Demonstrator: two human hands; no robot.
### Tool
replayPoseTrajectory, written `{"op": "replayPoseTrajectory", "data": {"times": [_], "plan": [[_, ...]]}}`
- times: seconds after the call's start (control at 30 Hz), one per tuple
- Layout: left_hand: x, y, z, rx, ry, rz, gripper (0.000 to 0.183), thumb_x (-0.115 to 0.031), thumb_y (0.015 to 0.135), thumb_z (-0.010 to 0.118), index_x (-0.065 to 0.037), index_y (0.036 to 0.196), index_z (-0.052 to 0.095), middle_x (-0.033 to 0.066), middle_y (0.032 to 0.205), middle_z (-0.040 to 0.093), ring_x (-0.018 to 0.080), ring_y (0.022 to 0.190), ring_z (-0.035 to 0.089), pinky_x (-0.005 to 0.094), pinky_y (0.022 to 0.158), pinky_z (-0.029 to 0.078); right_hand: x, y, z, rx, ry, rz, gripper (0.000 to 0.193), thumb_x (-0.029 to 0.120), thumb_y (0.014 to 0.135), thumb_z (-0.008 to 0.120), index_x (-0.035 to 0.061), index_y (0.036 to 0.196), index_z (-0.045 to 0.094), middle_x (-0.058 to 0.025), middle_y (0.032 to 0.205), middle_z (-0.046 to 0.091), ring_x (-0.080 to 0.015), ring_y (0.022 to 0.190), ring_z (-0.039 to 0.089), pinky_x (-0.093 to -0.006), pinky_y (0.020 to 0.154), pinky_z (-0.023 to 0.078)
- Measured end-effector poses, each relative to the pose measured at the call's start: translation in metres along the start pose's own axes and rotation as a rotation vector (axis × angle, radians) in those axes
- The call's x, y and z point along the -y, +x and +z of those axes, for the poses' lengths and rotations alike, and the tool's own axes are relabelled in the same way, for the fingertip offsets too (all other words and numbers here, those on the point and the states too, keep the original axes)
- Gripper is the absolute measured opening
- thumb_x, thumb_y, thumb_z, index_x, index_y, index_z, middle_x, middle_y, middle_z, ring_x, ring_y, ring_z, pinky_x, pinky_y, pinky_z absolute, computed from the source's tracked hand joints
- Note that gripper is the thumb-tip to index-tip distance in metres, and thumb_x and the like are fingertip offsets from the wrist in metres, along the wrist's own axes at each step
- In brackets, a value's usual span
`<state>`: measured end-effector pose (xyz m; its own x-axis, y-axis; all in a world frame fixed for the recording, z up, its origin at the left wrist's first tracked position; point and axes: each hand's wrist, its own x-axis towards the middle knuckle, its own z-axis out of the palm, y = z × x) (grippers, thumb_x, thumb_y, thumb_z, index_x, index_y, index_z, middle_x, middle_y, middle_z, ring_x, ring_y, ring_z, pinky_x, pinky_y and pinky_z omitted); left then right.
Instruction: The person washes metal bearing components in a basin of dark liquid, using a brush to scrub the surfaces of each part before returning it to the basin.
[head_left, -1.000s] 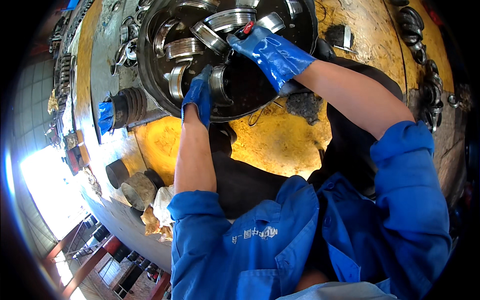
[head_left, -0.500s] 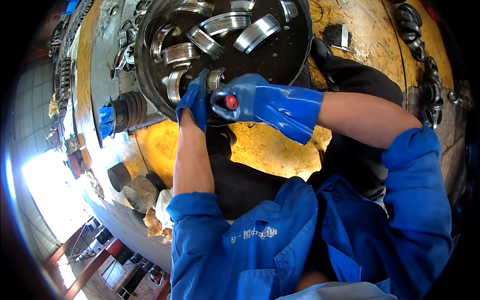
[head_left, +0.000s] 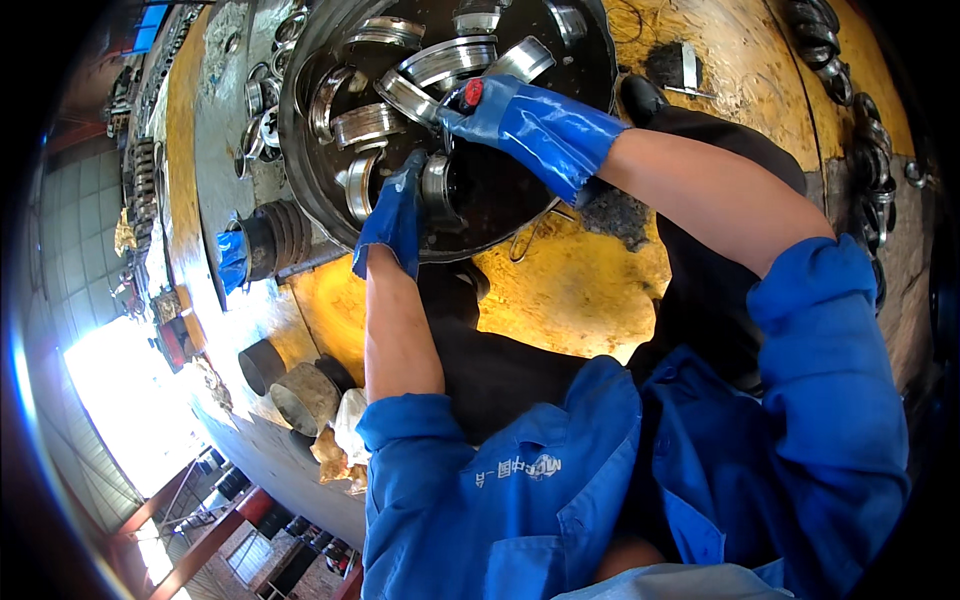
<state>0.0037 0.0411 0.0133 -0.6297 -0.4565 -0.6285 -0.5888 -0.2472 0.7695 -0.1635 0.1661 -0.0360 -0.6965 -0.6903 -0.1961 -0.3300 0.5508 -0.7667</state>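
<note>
Both my hands wear blue rubber gloves and work over a large round dark basin (head_left: 292, 160) holding dark liquid and several shiny metal rings. My left hand (head_left: 395, 205) is closed at the left edge of a metal ring (head_left: 438, 188), near the basin's near side; its fingertips are partly hidden. Above and to the right, my right hand (head_left: 488, 108) is wrapped round a tool whose red handle end (head_left: 473, 92) pokes out of the fist. The tool's working end is mostly hidden. Other metal rings (head_left: 450, 60) lie just beyond.
More rings (head_left: 262, 95) lie left of the basin. A dark ribbed cylinder (head_left: 278, 240) and metal sleeves (head_left: 305, 395) stand at left. Dark rings (head_left: 872, 170) line the right side. A dark pad with a pale bar (head_left: 688, 68) rests on the yellow floor (head_left: 590, 280).
My right hand has moved up and away from me, lifting off the ring's near side with the red-ended tool. The ring by my left hand now shows more fully. The view has shifted slightly.
</note>
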Motion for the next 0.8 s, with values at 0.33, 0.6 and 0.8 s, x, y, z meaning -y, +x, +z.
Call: {"op": "replayPoseTrajectory", "data": {"times": [0.33,0.6,0.8], "plan": [[0.017,0.048,-0.017,0.024,0.032,0.006,0.047,-0.050,0.098,0.058,-0.008,0.116,0.069,0.0082,0.104,0.070,0.0203,0.091,0.060,0.0361,0.079,0.049,0.031,-0.089,0.028,0.011,0.195,-0.426,0.021,0.026,0.085,0.075,0.0209,0.105,0.075,-0.0102,0.090,0.073,-0.0332,0.084,0.070,-0.0411,0.072,0.057],[0.012,-0.003,-0.007,-0.010,-0.104,0.153,0.048,-0.040,0.102,0.057,-0.004,0.132,0.061,0.0088,0.122,0.064,0.0196,0.108,0.057,0.0311,0.098,0.043,0.012,-0.070,0.022,-0.162,0.201,-0.810,0.019,0.019,0.080,0.079,0.0187,0.099,0.078,-0.0083,0.089,0.076,-0.0285,0.078,0.074,-0.0375,0.070,0.061],[0.032,0.032,-0.033,0.026,-0.239,-0.036,0.052,-0.040,0.104,0.053,-0.006,0.144,0.055,0.0093,0.145,0.056,0.0214,0.131,0.051,0.0322,0.113,0.037,0.019,-0.029,-0.009,0.022,0.112,-0.115,0.030,0.043,0.093,0.067,0.0218,0.113,0.074,-0.0046,0.103,0.077,-0.0241,0.097,0.073,-0.0364,0.089,0.059]]}}
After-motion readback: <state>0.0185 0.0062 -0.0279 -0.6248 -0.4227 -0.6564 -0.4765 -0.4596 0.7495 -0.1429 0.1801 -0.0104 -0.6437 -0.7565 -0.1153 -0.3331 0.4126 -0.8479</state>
